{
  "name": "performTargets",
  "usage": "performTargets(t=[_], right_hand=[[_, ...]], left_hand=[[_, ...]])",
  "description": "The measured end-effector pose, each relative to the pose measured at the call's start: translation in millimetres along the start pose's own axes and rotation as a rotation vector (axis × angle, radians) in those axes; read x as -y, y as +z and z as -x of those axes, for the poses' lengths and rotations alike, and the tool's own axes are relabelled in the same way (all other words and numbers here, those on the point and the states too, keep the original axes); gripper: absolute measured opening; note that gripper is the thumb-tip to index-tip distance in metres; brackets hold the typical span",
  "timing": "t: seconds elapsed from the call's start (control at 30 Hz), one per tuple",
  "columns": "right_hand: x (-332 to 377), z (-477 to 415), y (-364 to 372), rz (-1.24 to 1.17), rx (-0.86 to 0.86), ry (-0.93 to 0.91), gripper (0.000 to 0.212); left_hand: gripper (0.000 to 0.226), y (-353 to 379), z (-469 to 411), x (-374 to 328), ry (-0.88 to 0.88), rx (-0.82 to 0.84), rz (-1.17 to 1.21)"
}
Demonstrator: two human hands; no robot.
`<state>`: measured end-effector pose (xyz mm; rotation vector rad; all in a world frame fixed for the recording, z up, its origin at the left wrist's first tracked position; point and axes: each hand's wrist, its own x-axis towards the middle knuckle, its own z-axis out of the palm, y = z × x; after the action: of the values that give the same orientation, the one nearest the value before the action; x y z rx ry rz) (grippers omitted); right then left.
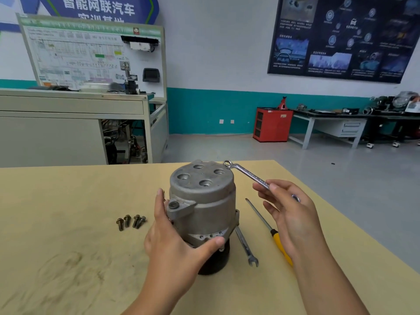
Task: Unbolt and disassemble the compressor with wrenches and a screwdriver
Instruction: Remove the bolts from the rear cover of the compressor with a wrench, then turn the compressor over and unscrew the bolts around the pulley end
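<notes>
- On the tan table (68, 223), seen from the head camera, the compressor (202, 210) stands upright on its dark lower end, with four open holes in its flat top face.
- The left hand (172, 237) grips the compressor's left side, fingers curled round the housing and thumb laid across the lower flange.
- The right hand (291, 210) pinches the shaft of a ring wrench (247, 175) between thumb and fingers; the ring end sits at the far right rim of the top, and contact cannot be told.
- Four loose bolts (130, 221) lie together left of the compressor.
- A second wrench (246, 248) lies just right of the base, with a yellow-handled screwdriver (270, 230) beside it.
- A red cabinet (272, 125) stands by the far wall.
</notes>
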<state>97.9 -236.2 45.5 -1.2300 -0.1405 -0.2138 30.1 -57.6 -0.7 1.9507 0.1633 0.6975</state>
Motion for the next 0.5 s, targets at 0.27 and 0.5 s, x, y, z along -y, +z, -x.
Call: performTargets(t=[0.27, 0.5], right_hand=[[-56, -11, -41, 0.763, -0.041, 0.039, 0.025], [-87, -11, -46, 1.356, 0.029, -0.152, 0.027]], left_hand=[[0.067, 4, -15, 33, 0.096, 0.079, 0.011], [0.064, -12, -34, 44, 0.098, 0.27, 0.119]])
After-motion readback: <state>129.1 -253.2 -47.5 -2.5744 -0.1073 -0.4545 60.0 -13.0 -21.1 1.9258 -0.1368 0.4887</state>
